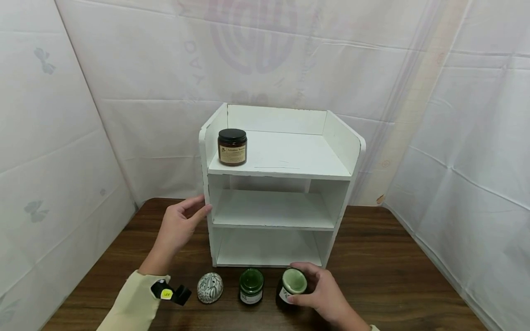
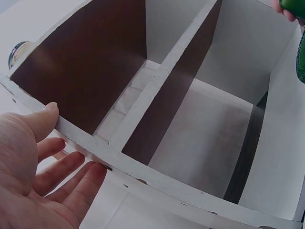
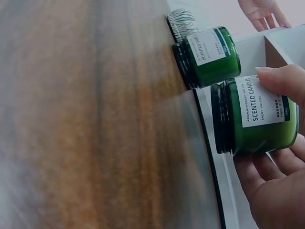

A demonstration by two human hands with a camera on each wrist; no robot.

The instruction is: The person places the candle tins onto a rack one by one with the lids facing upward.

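My left hand (image 1: 180, 225) touches the left side of a white shelf unit (image 1: 269, 225). In the left wrist view its thumb rests on the front edge of the side panel, with the fingers fairly straight along the outside. My right hand (image 1: 323, 289) grips a green scented candle jar (image 3: 262, 114) with a white label, thumb on the label and fingers on the opposite side. Its black cap (image 3: 222, 119) faces the table; whether it touches the wood I cannot tell. A second green candle jar (image 1: 251, 285) stands to its left, beside a round patterned tin (image 1: 210, 288).
On the top board, at the left, is a brown jar (image 1: 232, 149) with a black lid and cream label. The unit has two lower compartments and raised sides on top. It stands on a dark wooden table (image 1: 372, 257), with white cloth (image 1: 165, 115) hanging behind and at both sides.
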